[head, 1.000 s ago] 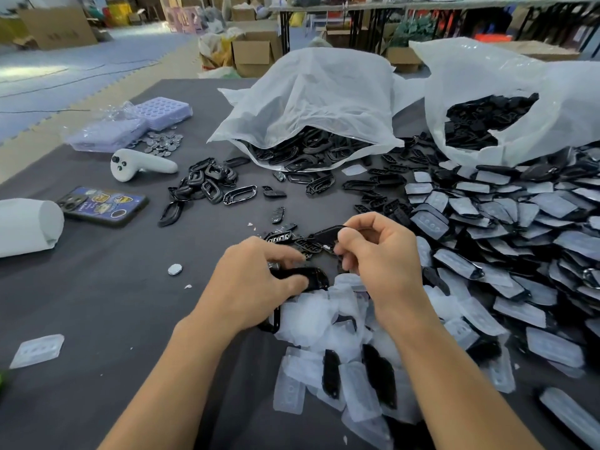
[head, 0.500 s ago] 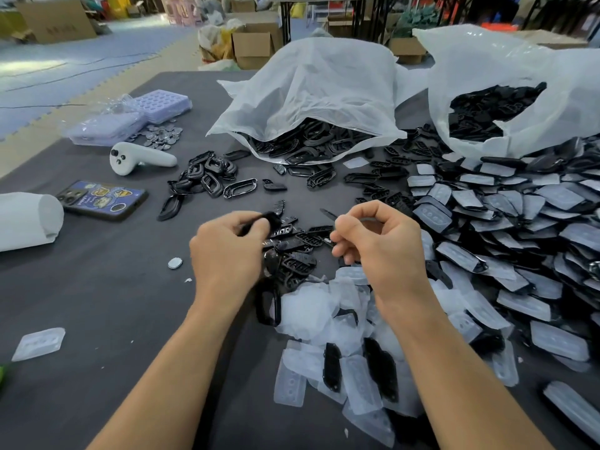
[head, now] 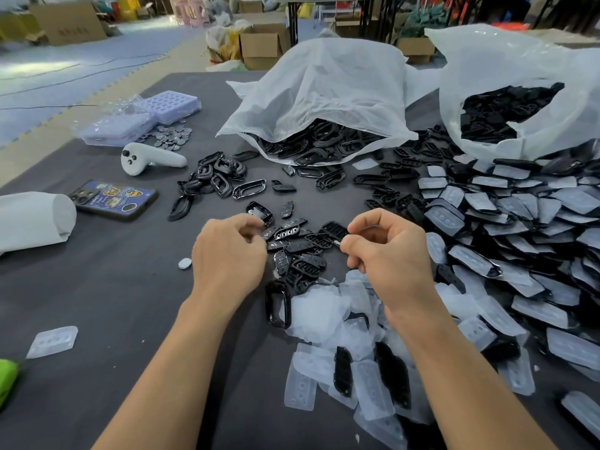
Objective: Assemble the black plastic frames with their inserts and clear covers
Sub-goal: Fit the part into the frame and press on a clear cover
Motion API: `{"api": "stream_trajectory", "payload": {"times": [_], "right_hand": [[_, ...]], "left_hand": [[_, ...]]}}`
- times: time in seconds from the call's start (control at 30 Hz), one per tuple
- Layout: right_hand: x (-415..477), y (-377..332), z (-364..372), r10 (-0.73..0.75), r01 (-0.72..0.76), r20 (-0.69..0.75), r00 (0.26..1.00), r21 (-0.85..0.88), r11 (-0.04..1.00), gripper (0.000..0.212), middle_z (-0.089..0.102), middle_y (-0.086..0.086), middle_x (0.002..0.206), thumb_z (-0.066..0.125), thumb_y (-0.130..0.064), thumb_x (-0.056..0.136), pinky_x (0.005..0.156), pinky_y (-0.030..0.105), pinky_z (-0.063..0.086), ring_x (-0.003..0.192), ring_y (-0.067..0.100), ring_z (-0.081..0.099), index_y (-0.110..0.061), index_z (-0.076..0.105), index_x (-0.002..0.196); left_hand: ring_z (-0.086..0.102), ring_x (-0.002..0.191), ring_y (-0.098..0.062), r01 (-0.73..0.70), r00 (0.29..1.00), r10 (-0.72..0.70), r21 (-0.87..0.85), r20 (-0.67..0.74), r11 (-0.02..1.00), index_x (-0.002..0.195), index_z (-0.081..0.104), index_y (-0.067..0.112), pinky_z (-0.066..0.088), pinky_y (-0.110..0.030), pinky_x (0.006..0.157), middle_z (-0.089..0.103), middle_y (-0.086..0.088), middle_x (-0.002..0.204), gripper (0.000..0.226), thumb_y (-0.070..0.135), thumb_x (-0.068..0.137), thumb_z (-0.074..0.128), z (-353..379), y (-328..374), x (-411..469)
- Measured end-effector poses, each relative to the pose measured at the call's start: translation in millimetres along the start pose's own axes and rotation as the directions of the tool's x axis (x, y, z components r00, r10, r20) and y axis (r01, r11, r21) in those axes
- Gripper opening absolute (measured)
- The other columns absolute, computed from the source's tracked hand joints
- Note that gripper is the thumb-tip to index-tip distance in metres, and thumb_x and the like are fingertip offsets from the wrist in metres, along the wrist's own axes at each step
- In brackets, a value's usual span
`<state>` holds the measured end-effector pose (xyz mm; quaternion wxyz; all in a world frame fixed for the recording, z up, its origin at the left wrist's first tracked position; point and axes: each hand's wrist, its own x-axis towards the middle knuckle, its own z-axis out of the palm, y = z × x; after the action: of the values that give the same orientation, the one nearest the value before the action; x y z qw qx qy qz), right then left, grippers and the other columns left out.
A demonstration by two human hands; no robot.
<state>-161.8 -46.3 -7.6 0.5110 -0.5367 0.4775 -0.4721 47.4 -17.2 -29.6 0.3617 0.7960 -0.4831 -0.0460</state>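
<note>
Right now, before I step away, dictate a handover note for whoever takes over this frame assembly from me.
Left hand: fingers curled over the loose black inserts; blurred, grip unclear.
Right hand: pinches one black insert by its edge.
One empty black frame lies by the left wrist, beside the clear covers.
Done, apparently: the covered pieces heaped on the right.
Left: the middle bag and the right bag hold more black parts, plus the loose piles.

Left hand (head: 227, 254) curls above the black inserts (head: 300, 254); right hand (head: 386, 251) pinches one black insert (head: 334, 229).
</note>
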Motion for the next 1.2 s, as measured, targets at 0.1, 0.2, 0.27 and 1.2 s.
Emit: {"api": "stream_trajectory", "payload": {"times": [0.1,0.2,0.27,1.2], "right_hand": [[-2.3,2.4,2.2,0.003,-0.003,-0.002,1.0,0.01,1.0,0.029,0.064,-0.003,0.059,0.071,0.005,0.08,0.049,0.022,0.043,0.051,0.013,0.056,-0.025,0.069,0.081],[-3.8,6.0,2.8,0.005,-0.005,0.017,1.0,-0.004,1.0,0.033,0.065,-0.003,0.06,0.07,0.002,0.082,0.051,0.025,0.045,0.054,0.012,0.057,-0.029,0.07,0.093],[-2.5,8.0,3.7,0.013,-0.013,0.021,1.0,-0.008,1.0,0.03,0.067,-0.003,0.062,0.07,0.002,0.081,0.049,0.021,0.044,0.052,0.011,0.058,-0.027,0.074,0.086],[-3.6,-0.1,6.9,0.03,-0.037,0.102,0.994,0.062,0.997,0.037,0.069,0.007,0.06,0.067,-0.019,0.099,0.038,0.02,0.037,0.039,0.013,0.051,-0.014,0.068,0.062]], "left_hand": [[0.048,0.134,-0.027,-0.01,0.997,0.013,0.045,-0.08,0.999,0.132,0.069,0.016,0.032,-0.032,0.113,0.069,-0.006,0.128,0.041,0.012,0.092,0.061,5.3,-14.6,24.9],[0.04,0.143,-0.031,-0.048,0.997,0.055,0.124,-0.06,0.991,0.141,0.06,0.006,0.021,-0.035,0.124,0.056,-0.013,0.147,0.045,0.01,0.096,0.056,10.4,-26.6,54.4],[0.04,0.144,-0.033,-0.128,0.991,0.132,0.187,-0.009,0.974,0.14,0.061,0.005,0.02,-0.036,0.126,0.056,-0.013,0.147,0.045,0.006,0.097,0.052,16.9,-27.5,69.4],[0.078,0.075,-0.021,0.209,0.978,-0.132,-0.791,0.162,0.575,0.081,0.079,0.031,0.06,-0.025,0.058,0.079,-0.004,0.08,0.024,0.017,0.097,0.066,2.8,45.0,-50.1]]}}
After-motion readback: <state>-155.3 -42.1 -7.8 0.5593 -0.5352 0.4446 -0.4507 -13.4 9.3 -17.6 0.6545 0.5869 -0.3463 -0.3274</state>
